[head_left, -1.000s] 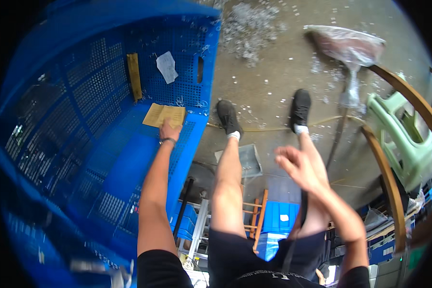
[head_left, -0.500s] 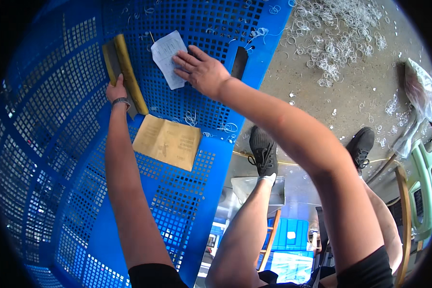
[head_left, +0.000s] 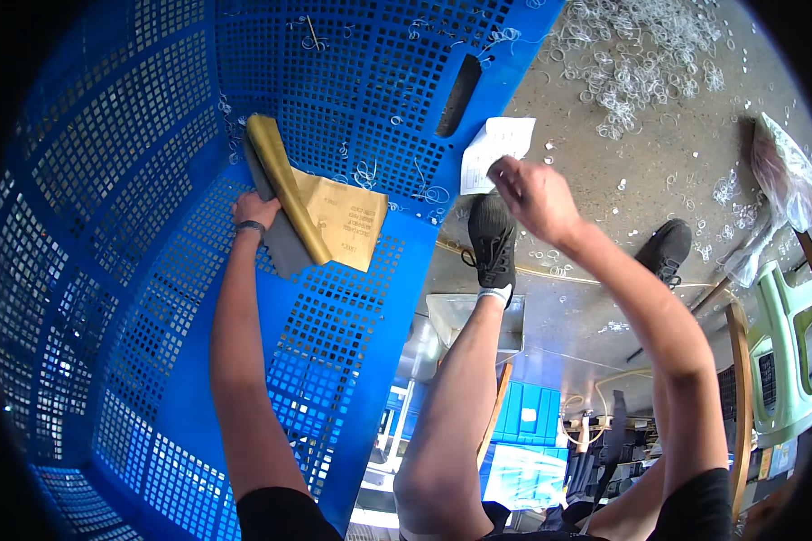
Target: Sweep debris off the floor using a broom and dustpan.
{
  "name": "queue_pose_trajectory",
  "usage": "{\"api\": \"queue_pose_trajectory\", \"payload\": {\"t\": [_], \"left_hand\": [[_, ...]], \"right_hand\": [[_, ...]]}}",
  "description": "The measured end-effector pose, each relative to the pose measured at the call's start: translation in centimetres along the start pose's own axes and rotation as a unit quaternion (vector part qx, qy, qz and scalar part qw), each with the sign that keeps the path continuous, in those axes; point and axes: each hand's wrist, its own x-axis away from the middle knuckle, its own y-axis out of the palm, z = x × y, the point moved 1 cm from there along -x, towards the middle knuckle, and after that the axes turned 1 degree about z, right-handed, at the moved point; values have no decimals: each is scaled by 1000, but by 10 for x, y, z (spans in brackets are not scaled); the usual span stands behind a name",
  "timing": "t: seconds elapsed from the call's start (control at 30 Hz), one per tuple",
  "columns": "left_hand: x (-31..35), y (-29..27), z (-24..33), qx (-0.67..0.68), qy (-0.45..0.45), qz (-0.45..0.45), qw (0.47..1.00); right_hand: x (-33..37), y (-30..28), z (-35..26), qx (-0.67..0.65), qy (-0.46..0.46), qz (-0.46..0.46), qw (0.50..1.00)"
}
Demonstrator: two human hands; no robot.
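My left hand grips the left edge of a half-rolled sheet, gold on its rolled face and dark grey on the other. This sheet lies slanted inside a blue perforated plastic crate and overlaps a flat tan printed paper. My right hand is beyond the crate's right edge, its fingers curled against a white printed paper. The lower corner of the white paper is behind those fingers, above my left shoe.
Clear plastic rings lie heaped on the floor at upper right. A clear plastic bag and a pale green stool are at the far right. My shoes stand beside the crate. Loose strands cling to the crate.
My right hand has carried the white paper rightward out of the crate. My left hand has brought the gold-and-grey sheet nearer, partly over the tan paper.
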Motion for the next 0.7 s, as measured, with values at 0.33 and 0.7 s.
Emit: {"api": "queue_pose_trajectory", "payload": {"t": [0.33,0.7], "left_hand": [[30,-2,34,191,-3,61,980],[215,-102,189,396,237,-8,887]], "right_hand": [[38,-4,-5,-164,104,-68,979],[85,1,-73,-480,125,161,853]]}}
